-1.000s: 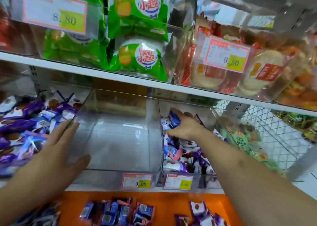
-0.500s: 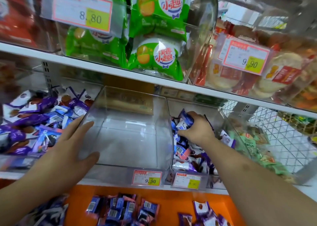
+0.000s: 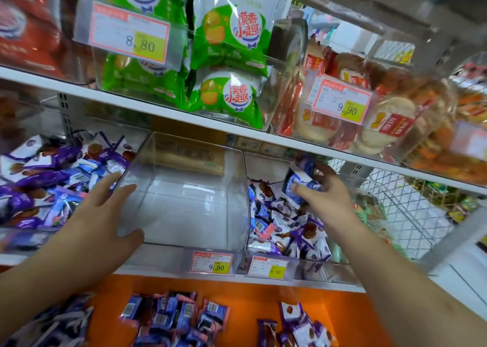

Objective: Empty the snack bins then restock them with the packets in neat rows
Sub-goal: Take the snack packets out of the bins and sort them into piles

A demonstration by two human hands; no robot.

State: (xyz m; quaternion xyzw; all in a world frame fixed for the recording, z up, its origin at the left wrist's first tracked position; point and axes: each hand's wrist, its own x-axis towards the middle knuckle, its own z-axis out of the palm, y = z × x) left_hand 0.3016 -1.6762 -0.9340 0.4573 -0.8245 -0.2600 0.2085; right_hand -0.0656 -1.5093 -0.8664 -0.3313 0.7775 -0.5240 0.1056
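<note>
our left hand point(image 3: 101, 222) rests spread on the empty clear bin point(image 3: 184, 196) tagged 9.90; at 3 o'clock of it our right hand point(image 3: 325, 199) grips blue packets point(image 3: 299, 179) above the right bin point(image 3: 287, 228).

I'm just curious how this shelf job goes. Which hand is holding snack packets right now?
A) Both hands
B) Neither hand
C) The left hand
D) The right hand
D: the right hand grips a few blue and white packets above the right bin, while the left hand rests with straight fingers on the side of the empty clear bin.
</note>
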